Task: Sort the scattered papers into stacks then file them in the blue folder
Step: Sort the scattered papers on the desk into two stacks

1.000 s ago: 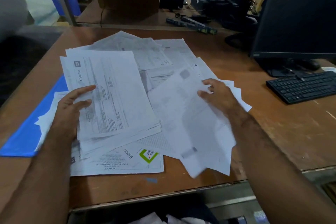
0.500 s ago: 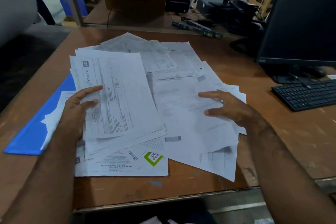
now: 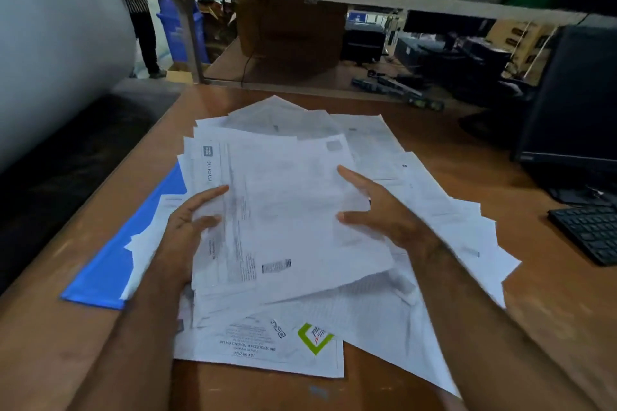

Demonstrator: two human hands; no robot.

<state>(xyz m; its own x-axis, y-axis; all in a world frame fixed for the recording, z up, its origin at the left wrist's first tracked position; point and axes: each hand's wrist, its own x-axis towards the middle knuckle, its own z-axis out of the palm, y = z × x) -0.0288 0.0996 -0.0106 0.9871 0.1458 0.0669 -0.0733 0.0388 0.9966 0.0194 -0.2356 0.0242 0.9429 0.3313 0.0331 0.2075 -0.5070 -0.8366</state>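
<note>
While sorting is only getting under way, a person is working a heap of papers on a wooden desk.

Left hand: the left hand is gripping the near-left edge of a growing stack, thumb on top and fingers seemingly curled beneath.

Right hand: the right hand is lying spread and flat on the stack's top sheet, fingers straight, pinching nothing.

Just changed: a second ago this hand was lifting a loose sheet over the right of the heap; it is now pressing that sheet down onto the stack held by the left hand.

Meaning for the task: one more page is joining the first stack, yet most sheets are still lying fanned out behind, to the right and beneath.

Blue folder: the blue folder is lying flat at the desk's left edge, partly under the papers, nothing filed in it yet.

Surroundings: a keyboard and a dark monitor are standing at the right.
</note>
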